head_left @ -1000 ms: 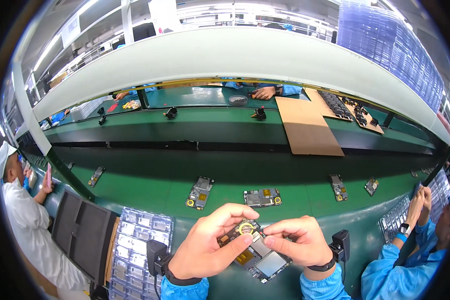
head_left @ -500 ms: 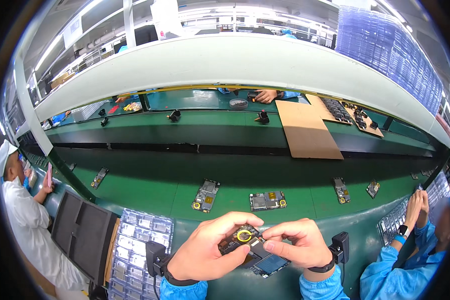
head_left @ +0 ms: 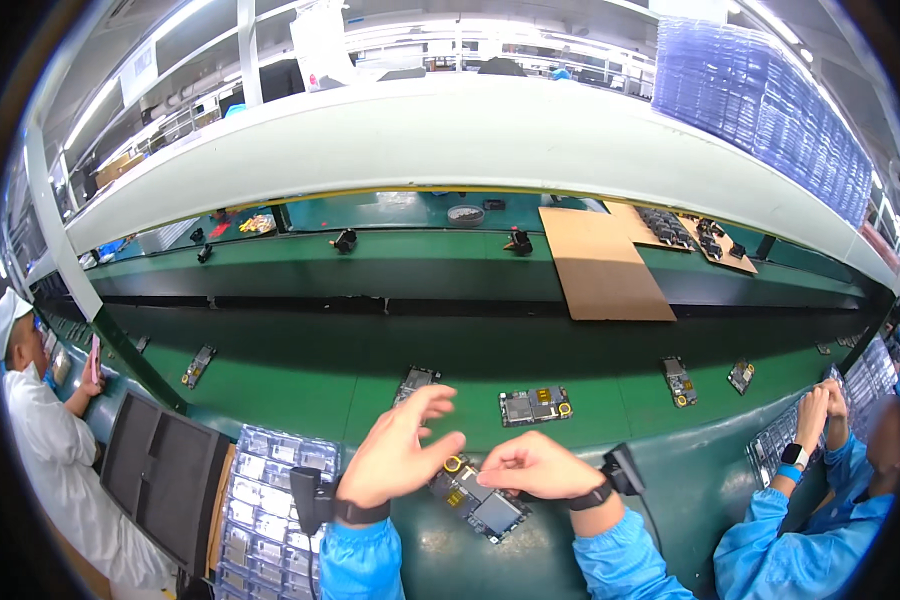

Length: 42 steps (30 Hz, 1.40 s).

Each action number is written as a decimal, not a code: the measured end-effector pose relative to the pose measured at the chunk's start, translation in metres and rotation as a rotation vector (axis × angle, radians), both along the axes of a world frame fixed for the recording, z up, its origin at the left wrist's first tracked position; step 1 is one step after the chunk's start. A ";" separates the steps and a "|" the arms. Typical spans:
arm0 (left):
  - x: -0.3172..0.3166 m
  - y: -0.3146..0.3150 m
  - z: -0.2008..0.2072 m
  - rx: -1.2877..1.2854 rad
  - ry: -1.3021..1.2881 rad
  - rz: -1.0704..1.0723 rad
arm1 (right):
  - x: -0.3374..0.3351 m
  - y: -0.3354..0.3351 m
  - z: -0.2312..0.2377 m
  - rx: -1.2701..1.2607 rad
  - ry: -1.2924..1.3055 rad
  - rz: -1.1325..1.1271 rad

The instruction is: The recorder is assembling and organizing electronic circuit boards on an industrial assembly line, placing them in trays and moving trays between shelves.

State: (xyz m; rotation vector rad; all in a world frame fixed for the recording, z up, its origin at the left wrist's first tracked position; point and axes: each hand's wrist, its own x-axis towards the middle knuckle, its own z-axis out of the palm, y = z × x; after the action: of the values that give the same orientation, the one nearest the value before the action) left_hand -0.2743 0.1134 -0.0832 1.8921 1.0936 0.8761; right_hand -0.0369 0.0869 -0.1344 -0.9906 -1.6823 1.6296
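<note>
A dark phone circuit board, with a yellow ring at its upper left end and a grey shield, is tilted in front of me over the green bench. My right hand has thumb and forefinger pinched at its upper right edge. Whether the bench bears part of its weight, I cannot tell. Just left of the board my left hand is open, fingers spread, holding nothing. Its fingers partly cover another circuit board on the green surface beyond. Both wrists wear black bands with small devices.
More boards lie beyond, such as one with a yellow ring and another. At left stand a clear compartment tray and a black tray. Co-workers sit on both sides. A cardboard sheet slopes down from the back ledge.
My left hand has let go of the circuit board and opened, moving up and left. My right hand has shifted left, its fingers still at the board. Across the ledge, another person's hand has gone from view.
</note>
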 end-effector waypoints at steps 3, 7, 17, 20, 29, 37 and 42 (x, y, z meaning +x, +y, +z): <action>0.000 0.036 -0.063 0.094 0.258 0.350 | -0.006 0.016 -0.045 -0.273 0.109 -0.025; 0.012 0.047 -0.127 0.312 0.603 0.596 | -0.003 0.024 -0.059 -0.308 0.079 -0.009; 0.002 0.058 -0.109 0.182 0.189 0.658 | 0.000 0.029 -0.062 -0.355 0.148 -0.092; -0.014 0.060 -0.097 0.260 -0.006 0.713 | -0.006 0.031 -0.063 -0.381 0.209 -0.136; -0.016 0.045 -0.041 0.175 -0.417 0.505 | -0.077 0.062 -0.077 -0.412 0.716 -0.502; -0.015 0.040 -0.052 0.141 -0.481 0.282 | -0.099 0.048 -0.082 -0.254 0.434 -0.289; 0.026 0.017 -0.026 0.321 -0.441 0.119 | -0.103 0.043 -0.114 0.245 0.078 -0.204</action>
State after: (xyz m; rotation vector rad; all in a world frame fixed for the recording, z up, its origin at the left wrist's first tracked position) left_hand -0.2479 0.1299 -0.1094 1.7686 0.8344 1.5279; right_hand -0.1402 0.1303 -0.2485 -0.9310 -1.6245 1.2801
